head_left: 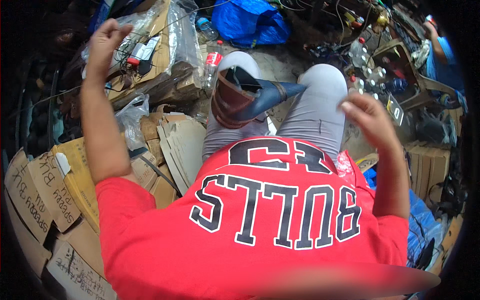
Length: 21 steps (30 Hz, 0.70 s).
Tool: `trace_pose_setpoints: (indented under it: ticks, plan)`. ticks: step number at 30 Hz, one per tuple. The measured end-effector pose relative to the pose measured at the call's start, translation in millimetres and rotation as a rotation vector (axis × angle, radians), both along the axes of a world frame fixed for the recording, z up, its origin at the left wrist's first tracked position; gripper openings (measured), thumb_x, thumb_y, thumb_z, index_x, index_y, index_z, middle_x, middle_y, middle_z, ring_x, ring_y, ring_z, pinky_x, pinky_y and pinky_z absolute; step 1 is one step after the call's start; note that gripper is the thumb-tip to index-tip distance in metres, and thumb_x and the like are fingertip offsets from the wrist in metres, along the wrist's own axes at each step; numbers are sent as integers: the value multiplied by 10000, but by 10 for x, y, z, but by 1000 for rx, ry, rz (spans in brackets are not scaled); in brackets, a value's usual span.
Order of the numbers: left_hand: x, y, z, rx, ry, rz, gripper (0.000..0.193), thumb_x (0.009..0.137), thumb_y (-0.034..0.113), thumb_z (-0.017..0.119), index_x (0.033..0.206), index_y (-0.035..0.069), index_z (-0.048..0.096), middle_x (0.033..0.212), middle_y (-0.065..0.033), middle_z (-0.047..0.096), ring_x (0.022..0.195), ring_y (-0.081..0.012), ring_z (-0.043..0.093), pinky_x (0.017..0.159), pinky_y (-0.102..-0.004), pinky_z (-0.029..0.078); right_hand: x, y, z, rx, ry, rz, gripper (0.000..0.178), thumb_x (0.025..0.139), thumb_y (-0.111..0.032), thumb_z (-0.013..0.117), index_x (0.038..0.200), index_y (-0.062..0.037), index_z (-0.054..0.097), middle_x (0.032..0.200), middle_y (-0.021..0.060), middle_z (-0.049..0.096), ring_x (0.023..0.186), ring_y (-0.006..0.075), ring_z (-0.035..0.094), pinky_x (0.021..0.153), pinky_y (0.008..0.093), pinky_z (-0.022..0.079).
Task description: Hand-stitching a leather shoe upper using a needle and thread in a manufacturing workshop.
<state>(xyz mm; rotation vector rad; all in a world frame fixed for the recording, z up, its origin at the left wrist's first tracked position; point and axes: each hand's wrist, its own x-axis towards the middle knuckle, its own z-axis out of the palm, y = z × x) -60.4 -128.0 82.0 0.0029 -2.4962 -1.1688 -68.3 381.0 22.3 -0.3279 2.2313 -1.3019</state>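
Observation:
A brown and dark blue shoe-like piece (250,100) rests across my grey-trousered knees, its open end on the left and its pointed end on the right. Dark bands or cords cross it. My left hand (107,44) is raised well out to the left, fingers curled closed above a wooden ledge. On the other side, my right hand (367,116) is held beside my right knee with thumb and fingers drawn together. Neither hand touches the shoe-like piece. Whatever either hand pinches is too thin or hidden to make out.
Stacked cardboard pieces (172,145) lie at my left. A clear bottle with a red label (212,65) stands beside my left knee, near a blue plastic bag (250,22). Several bottles (370,75) cluster at right, near another person's hand (431,30). A wooden ledge (172,82) holds cords.

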Motion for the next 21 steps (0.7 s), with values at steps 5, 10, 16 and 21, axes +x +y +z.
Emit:
trace_pose_setpoints:
  ticks: [5, 10, 16, 21]
  plan:
    - [387, 1118, 908, -546, 117, -581, 402, 846, 411, 618, 979, 34, 574, 811, 15, 442, 752, -84, 413, 675, -226, 316, -98, -375, 705, -363, 161, 339, 395, 863, -189, 643, 1227, -64, 555, 782, -30, 578, 681, 17, 471, 591, 181, 365]
    - [136, 2116, 997, -884, 523, -835, 249, 671, 181, 746, 658, 36, 544, 587, -51, 444, 576, -208, 464, 527, -320, 398, 81, -917, 773, -597, -91, 437, 372, 832, -159, 682, 1138, 11, 559, 755, 5, 584, 665, 58, 523, 587, 202, 406]
    - [-289, 2115, 618, -131, 692, -452, 95, 759, 90, 683, 757, 27, 612, 846, -49, 566, 789, -164, 528, 733, -295, 432, -149, -651, 1002, -609, -131, 358, 262, 870, -281, 597, 992, -50, 611, 747, -19, 565, 665, 53, 496, 593, 172, 382]
    - [-98, 1818, -367, 343, -120, -617, 376, 853, 387, 577, 994, 39, 605, 891, -19, 552, 850, -105, 495, 760, -246, 385, -281, -428, 936, -1061, -323, 253, 229, 941, -170, 449, 1063, 9, 524, 739, 42, 561, 487, 35, 389, 493, 194, 339]
